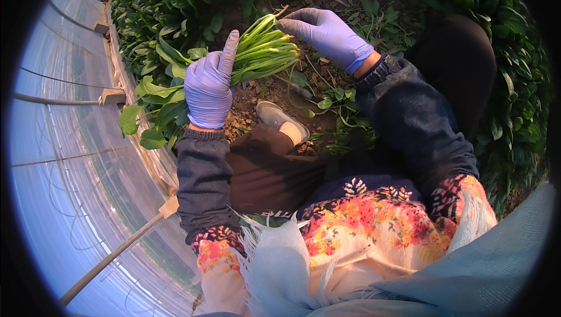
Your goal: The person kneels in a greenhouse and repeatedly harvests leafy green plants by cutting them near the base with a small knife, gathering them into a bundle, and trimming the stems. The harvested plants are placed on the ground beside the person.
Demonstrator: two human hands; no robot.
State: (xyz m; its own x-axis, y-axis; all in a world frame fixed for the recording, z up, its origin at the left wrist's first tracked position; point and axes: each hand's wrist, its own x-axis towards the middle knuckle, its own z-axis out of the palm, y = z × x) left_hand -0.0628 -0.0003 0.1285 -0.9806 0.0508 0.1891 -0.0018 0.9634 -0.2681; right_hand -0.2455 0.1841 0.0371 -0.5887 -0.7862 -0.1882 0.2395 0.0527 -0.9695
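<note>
My left hand (210, 82), in a purple glove with a soiled thumb, is closed around a bunch of leafy greens (267, 54) that look like spinach. The pale green stems point right and the broad leaves hang out to the left, below the wrist side. At the upper end of the stems is my right hand (322, 32), also gloved, with darkened thumb and forefinger brought together at a thin brownish root or stem (282, 11). Whether the fingertips pinch it is hard to make out.
Dense leafy plants (175, 6) grow at the upper left, with more plants (513, 80) on the right. Loose leaves and stems (342, 102) lie on brown soil by my shoe (280, 120). Clear plastic sheeting (87, 141) with poles (114, 255) curves along the left.
</note>
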